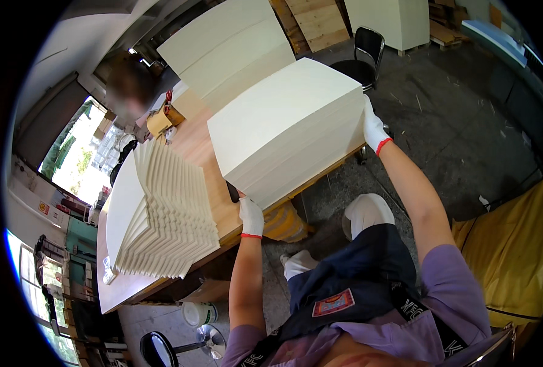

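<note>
Paper in a thick cream stack (286,125) lies on the wooden table (192,144), with its near corner past the table edge. Both hands wear white gloves. The left hand (250,215) is at the near corner of the stack, fingers bent onto the lower edge; whether they close around a dark thing (231,191) there I cannot tell. The right hand (374,128) presses flat on the far side, fingers together.

Because the stack hangs a little over the edge (and it looks heavy), I think one uneven push could let the sheets slide apart or tip toward the floor (442,122). The fanned pile of folded sheets (164,214) is near on the left, and a wide swing could knock it. A second stack (228,49) stands behind.
</note>
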`<move>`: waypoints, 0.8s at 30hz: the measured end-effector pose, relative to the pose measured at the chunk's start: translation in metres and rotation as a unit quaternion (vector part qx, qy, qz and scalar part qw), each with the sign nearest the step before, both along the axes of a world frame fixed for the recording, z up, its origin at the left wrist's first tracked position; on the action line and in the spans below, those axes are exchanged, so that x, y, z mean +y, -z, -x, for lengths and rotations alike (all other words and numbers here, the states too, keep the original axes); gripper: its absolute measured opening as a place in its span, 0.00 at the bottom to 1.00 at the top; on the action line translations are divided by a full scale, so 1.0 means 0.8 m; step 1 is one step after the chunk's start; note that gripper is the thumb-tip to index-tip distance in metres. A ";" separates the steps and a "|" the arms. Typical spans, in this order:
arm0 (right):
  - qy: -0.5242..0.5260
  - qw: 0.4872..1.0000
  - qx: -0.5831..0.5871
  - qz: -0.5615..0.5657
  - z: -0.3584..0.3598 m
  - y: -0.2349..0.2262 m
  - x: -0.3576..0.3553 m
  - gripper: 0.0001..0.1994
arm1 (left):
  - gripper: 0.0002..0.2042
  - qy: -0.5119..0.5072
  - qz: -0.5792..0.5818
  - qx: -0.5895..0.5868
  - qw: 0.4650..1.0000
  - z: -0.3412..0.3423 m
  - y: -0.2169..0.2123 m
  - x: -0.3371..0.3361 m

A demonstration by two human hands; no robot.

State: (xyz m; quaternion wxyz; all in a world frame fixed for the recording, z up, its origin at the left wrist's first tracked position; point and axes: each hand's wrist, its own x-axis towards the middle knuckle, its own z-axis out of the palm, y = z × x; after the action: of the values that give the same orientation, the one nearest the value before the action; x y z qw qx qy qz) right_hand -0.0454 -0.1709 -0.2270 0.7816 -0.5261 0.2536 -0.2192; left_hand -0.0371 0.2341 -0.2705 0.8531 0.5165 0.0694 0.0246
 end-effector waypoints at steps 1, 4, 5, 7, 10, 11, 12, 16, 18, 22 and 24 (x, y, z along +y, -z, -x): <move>-0.013 1.000 -0.002 -0.009 0.003 -0.010 0.016 0.45 | 0.31 -0.023 -0.012 -0.001 1.000 -0.005 0.003 0.012; -0.020 1.000 0.002 0.011 0.014 -0.009 0.023 0.44 | 0.28 -0.006 0.002 0.007 1.000 -0.001 0.002 0.018; -0.008 1.000 0.001 0.022 0.011 -0.002 0.021 0.44 | 0.27 0.012 0.015 0.006 1.000 -0.001 -0.001 0.016; 0.007 0.999 0.024 0.036 0.011 0.009 0.007 0.45 | 0.26 0.019 0.019 0.002 1.000 -0.002 0.003 0.010; -0.018 1.000 -0.005 0.023 0.018 -0.008 0.030 0.45 | 0.26 0.027 -0.014 -0.028 0.999 0.001 0.002 0.029; -0.009 1.000 0.003 0.028 0.020 -0.010 0.030 0.45 | 0.26 0.040 -0.026 -0.040 0.998 0.003 -0.001 0.025; -0.001 0.999 0.011 0.034 0.021 -0.012 0.030 0.45 | 0.27 0.039 -0.021 -0.031 0.999 0.006 -0.003 0.023; 0.015 0.997 0.032 0.066 0.021 -0.003 0.012 0.46 | 0.30 0.038 0.007 -0.012 0.999 0.024 -0.024 -0.005; 0.014 0.999 0.011 0.042 0.021 -0.008 0.022 0.46 | 0.31 0.039 0.017 -0.016 0.999 0.027 -0.024 0.000; 0.013 1.000 0.016 0.012 0.026 -0.017 0.030 0.47 | 0.31 0.031 0.027 -0.002 0.999 0.030 -0.021 0.007; 0.024 0.999 0.023 0.000 0.023 0.005 0.008 0.46 | 0.31 0.027 -0.087 -0.040 0.995 0.023 -0.006 0.021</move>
State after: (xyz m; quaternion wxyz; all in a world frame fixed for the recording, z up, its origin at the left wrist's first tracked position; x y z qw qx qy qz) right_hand -0.0638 -0.1649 -0.2307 0.7700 -0.5247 0.2840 -0.2263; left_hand -0.0556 0.2508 -0.2656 0.8076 0.5887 0.0195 0.0282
